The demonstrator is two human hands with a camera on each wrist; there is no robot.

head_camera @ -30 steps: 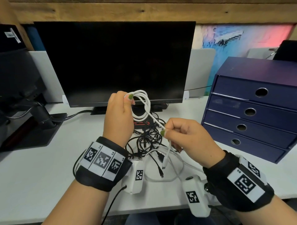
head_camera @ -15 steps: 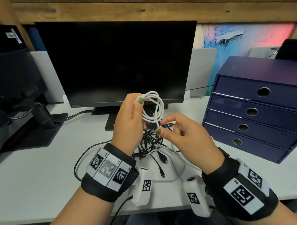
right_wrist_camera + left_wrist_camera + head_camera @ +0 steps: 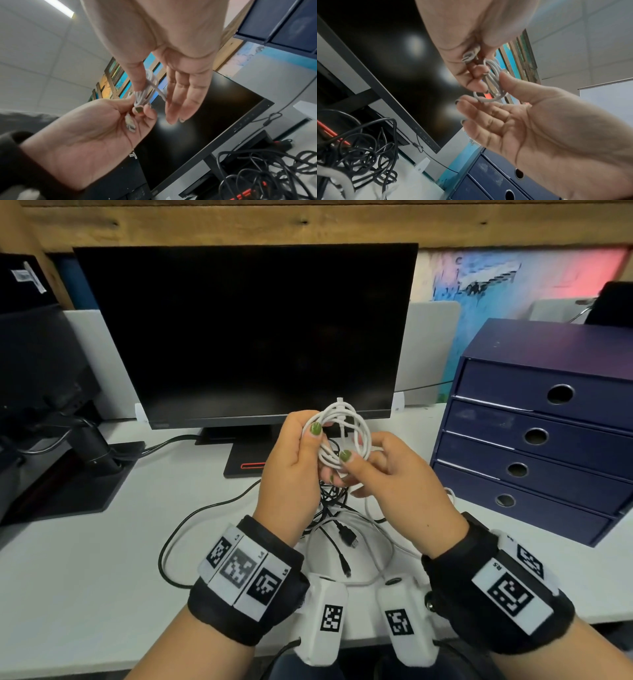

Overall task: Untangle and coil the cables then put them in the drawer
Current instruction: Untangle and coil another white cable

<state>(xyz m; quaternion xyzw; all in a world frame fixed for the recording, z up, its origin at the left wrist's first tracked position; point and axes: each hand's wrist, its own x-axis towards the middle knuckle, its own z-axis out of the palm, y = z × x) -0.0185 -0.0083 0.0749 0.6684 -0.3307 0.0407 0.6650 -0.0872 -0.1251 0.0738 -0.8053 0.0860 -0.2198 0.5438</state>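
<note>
A white cable [image 3: 346,433] is wound into a small coil, held up in front of the monitor. My left hand [image 3: 320,436] grips the coil's left side, thumb on top. One white plug [image 3: 469,56] sticks out by the left palm. My right hand [image 3: 359,453] pinches the coil's lower right between its thumb [image 3: 137,81] and fingers [image 3: 180,101] that are nearly straight. A tangle of black cables [image 3: 330,501] lies on the desk below both hands. The dark blue drawer unit [image 3: 534,436] stands to the right with all of its drawers closed.
A black monitor [image 3: 239,337] stands behind the hands on its base [image 3: 246,463]. Another white cable [image 3: 380,542] loops on the white desk [image 3: 85,577] near the front edge. A second monitor's arm [image 3: 92,446] stands at the far left.
The loose tail that hung from my right hand has been wound into the coil. The right hand has moved up and left until it meets the left hand at the coil.
</note>
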